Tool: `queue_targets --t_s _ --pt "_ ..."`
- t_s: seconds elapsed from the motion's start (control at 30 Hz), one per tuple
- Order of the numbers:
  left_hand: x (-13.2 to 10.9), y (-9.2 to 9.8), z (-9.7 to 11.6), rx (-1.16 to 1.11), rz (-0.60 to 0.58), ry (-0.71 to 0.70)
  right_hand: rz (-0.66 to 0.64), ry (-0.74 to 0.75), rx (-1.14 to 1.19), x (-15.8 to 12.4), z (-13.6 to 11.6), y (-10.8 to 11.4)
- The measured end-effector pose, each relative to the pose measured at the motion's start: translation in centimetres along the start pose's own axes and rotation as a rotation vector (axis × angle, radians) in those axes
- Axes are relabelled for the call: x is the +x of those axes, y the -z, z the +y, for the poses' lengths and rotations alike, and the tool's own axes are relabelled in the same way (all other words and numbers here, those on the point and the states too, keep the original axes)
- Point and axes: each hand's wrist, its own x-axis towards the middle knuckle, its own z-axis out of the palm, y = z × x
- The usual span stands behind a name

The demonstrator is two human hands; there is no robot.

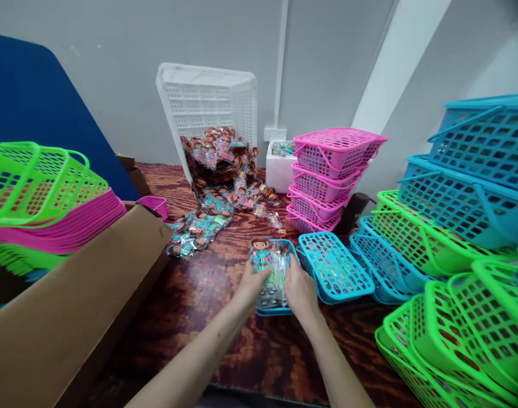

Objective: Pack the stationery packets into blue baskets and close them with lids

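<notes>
A small blue plastic basket (276, 311) sits on the wooden table in front of me, with shiny printed packets (272, 277) filling its inside. My left hand (253, 281) is closed on the left edge of a packet (261, 246) with a cartoon figure on it, above the basket. On the right side, my right hand (300, 285) has its fingers curled at the packets and the basket's right rim; what exactly it grips is partly hidden. Right beside it stands a lidded blue basket (335, 266) with packets showing through the holes.
A tipped white crate (208, 85) spills packets (203, 226) across the table. Pink baskets (327, 175) are stacked at the back right, by a white box (279, 170). Green baskets (454, 334) and blue baskets (471, 187) crowd the right. A cardboard box (84, 300) holds nested baskets at left.
</notes>
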Motion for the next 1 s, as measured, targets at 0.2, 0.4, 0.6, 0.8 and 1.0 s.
queue_targets --t_s 0.2,0.4,0.6,0.8,1.0 --pt "-0.3 -0.7 0.6 -0.019 -0.031 0.083 -0.005 0.106 -0.180 1.5 -0.3 1.1" --pt "0.2 -1.4 0.6 -0.047 -0.027 0.146 0.243 0.363 0.046 1.1 0.9 0.7" --pt "-0.5 -1.0 2.9 -0.062 -0.124 0.189 0.082 0.430 0.195 0.1 -0.2 -2.3" --pt "-4.3 2.1 4.3 0.296 -0.202 -0.211 0.015 0.364 0.008 0.2 -2.7 -3.1" --pt "-1.5 2.1 3.9 1.092 -0.398 -0.651 -0.112 0.486 0.110 0.5 -1.0 -1.4"
